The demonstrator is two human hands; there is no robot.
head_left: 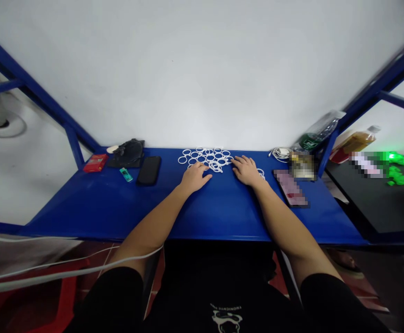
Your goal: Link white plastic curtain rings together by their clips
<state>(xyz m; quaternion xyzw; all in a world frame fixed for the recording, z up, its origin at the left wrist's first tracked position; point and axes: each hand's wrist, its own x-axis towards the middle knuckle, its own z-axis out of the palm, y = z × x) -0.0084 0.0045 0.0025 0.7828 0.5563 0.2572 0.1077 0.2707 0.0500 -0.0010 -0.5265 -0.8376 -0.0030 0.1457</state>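
Observation:
A cluster of white rings, which look like curtain rings with small eyelets, lies by the wall at the middle of the blue table. My left hand rests at the cluster's near left edge, thumb and fingers apart, fingertips touching or just over the rings. My right hand lies flat on the other side, fingers stretched toward the cluster's right edge. I see no ring held in either hand. A few more white rings show beside my right wrist, partly hidden by it.
On the left are a black phone, a teal lighter-like item, a red box and a crumpled black bag. On the right are a coiled white cable, a blurred phone and a plastic bottle. A white cord crosses my left arm.

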